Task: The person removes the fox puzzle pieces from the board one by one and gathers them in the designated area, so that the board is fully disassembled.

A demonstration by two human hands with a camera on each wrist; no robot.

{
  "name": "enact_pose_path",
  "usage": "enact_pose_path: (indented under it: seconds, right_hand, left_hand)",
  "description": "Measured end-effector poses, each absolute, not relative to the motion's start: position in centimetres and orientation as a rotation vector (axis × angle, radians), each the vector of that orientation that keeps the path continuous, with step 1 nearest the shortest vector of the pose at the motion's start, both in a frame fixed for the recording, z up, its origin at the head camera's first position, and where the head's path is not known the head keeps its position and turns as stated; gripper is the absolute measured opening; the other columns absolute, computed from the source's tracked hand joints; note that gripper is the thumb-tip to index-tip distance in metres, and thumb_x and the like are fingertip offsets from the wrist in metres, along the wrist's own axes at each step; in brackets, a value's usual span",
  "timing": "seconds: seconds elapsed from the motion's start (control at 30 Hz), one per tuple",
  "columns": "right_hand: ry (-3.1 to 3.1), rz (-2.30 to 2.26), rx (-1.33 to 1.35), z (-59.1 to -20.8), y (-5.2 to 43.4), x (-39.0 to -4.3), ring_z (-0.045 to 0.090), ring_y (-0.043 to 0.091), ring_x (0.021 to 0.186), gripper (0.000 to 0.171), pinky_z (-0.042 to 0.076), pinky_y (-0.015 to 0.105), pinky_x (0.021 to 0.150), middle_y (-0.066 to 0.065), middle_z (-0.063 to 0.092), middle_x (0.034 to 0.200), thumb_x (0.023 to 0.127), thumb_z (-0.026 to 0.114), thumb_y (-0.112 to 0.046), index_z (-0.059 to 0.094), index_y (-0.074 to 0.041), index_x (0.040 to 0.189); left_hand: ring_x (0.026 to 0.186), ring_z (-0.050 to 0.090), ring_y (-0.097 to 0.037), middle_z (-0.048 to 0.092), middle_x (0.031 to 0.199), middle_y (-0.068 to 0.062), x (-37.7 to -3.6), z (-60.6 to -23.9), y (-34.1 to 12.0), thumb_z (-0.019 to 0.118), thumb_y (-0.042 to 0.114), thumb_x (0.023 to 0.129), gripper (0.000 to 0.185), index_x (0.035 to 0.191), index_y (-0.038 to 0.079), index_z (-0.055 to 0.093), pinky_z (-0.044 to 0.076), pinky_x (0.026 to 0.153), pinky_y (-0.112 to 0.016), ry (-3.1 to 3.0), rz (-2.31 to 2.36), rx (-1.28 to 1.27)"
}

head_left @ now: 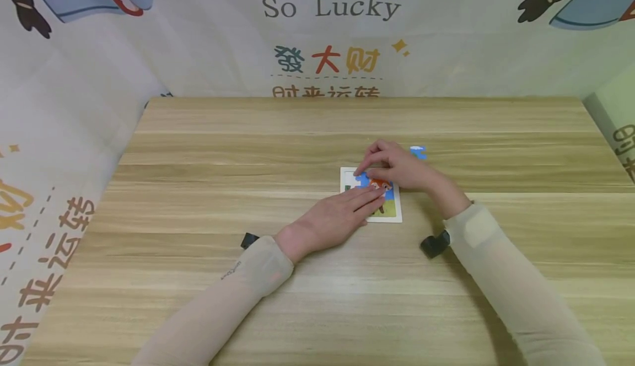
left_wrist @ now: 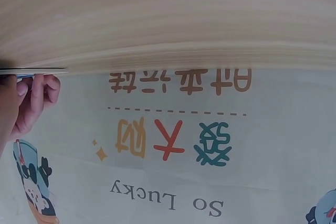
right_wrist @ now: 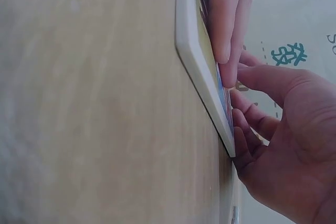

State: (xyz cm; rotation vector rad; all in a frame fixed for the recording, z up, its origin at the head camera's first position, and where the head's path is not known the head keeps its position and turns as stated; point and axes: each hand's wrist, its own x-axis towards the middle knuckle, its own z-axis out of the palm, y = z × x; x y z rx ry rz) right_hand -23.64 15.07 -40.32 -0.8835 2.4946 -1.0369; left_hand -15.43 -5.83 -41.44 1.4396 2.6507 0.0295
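Matt wood-grain table; smooth, white-edged cardboard puzzle board.

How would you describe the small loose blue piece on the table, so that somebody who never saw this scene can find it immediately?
Start at the wooden table and find the white-framed puzzle board near its middle, under both hands. Just beyond the right hand, toward the far edge, lies the blue puzzle piece. It alone lies off the board, bare on the wood, untouched by either hand.

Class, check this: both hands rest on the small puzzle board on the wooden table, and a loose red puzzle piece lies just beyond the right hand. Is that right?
Not quite. The loose puzzle piece beyond the right hand is blue, not red, as the head view shows. The rest stands: both hands, the left hand included, rest on the puzzle board on the wooden table.
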Motion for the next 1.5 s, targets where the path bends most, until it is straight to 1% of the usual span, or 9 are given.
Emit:
enact_pose_path:
  seconds: [0.17,0.43,0.63,0.83,1.0,1.1,1.23,1.33,1.5]
  right_hand:
    - [2.511,-0.998,-0.883,-40.21,14.97,-23.57,0.047,0.032,0.115,0.017,0.037,0.043,0.097,0.013,0.058,0.115,0.094,0.064,-0.007,0.077,-0.012,0.104]
    - [2.477,-0.995,-0.826,-40.08,14.89,-23.53,0.045,0.029,0.116,0.012,0.036,0.041,0.097,0.009,0.06,0.116,0.092,0.069,-0.013,0.075,-0.016,0.103]
    - [2.436,-1.049,-0.808,-40.2,14.92,-23.64,0.045,0.028,0.118,0.012,0.035,0.043,0.101,0.009,0.061,0.117,0.092,0.069,-0.01,0.074,-0.014,0.102]
    - [2.373,-1.156,-0.799,-40.3,14.87,-23.65,0.047,0.028,0.119,0.012,0.038,0.045,0.106,0.012,0.057,0.116,0.092,0.068,-0.005,0.074,-0.008,0.102]
    - [2.33,-1.214,-0.807,-40.24,14.88,-23.51,0.055,0.024,0.108,0.012,0.044,0.038,0.099,0.012,0.065,0.11,0.091,0.067,-0.003,0.073,-0.006,0.101]
    - [2.306,-1.239,-0.8,-40.2,15.0,-23.45,0.057,0.023,0.107,0.016,0.046,0.036,0.098,0.012,0.069,0.111,0.092,0.066,-0.001,0.072,-0.004,0.107]
    - [2.319,-1.248,-0.753,-40.09,15.18,-23.38,0.06,0.02,0.106,0.024,0.049,0.028,0.095,0.015,0.07,0.116,0.093,0.064,-0.001,0.069,-0.001,0.116]
    - [2.337,-1.245,-0.699,-39.94,15.3,-23.36,0.06,0.015,0.1,0.024,0.049,0.02,0.087,0.016,0.07,0.114,0.093,0.065,-0.001,0.068,0.0,0.116]
    - [2.321,-1.232,-0.708,-39.7,15.62,-23.41,0.061,0.011,0.094,0.019,0.049,0.019,0.083,0.015,0.072,0.11,0.093,0.065,-0.002,0.071,0.0,0.111]
  left_hand:
    - [0.156,0.018,-0.016,0.021,0.168,-0.003,-15.49,-41.39,-5.83,0.037,0.028,0.109,0.054,0.159,0.011,0.025,0.016,0.129,-0.03,2.647,0.049,1.442]
    - [0.155,0.02,-0.017,0.022,0.167,-0.004,-15.51,-41.37,-5.75,0.038,0.027,0.109,0.054,0.158,0.01,0.026,0.018,0.128,-0.031,2.647,0.054,1.438]
    - [0.155,0.02,-0.017,0.021,0.167,-0.004,-15.43,-41.28,-5.75,0.038,0.027,0.109,0.054,0.159,0.01,0.026,0.018,0.128,-0.031,2.647,0.053,1.434]
    - [0.155,0.02,-0.017,0.021,0.167,-0.004,-15.45,-41.33,-5.77,0.038,0.027,0.109,0.054,0.159,0.01,0.026,0.019,0.128,-0.031,2.65,0.052,1.433]
    - [0.155,0.019,-0.017,0.022,0.167,-0.005,-15.46,-41.37,-5.75,0.038,0.027,0.109,0.054,0.158,0.009,0.026,0.018,0.128,-0.031,2.649,0.053,1.433]
    - [0.155,0.02,-0.017,0.023,0.167,-0.005,-15.48,-41.44,-5.72,0.038,0.027,0.109,0.054,0.158,0.009,0.027,0.018,0.128,-0.031,2.651,0.052,1.438]
    - [0.155,0.021,-0.017,0.023,0.167,-0.005,-15.5,-41.54,-5.65,0.038,0.027,0.109,0.053,0.158,0.009,0.027,0.018,0.128,-0.031,2.655,0.043,1.441]
    - [0.155,0.021,-0.017,0.023,0.167,-0.005,-15.52,-41.55,-5.63,0.038,0.028,0.109,0.054,0.158,0.01,0.027,0.018,0.128,-0.031,2.656,0.038,1.434]
    - [0.155,0.021,-0.018,0.024,0.167,-0.005,-15.57,-41.54,-5.66,0.039,0.027,0.109,0.054,0.158,0.01,0.028,0.018,0.129,-0.032,2.658,0.052,1.433]
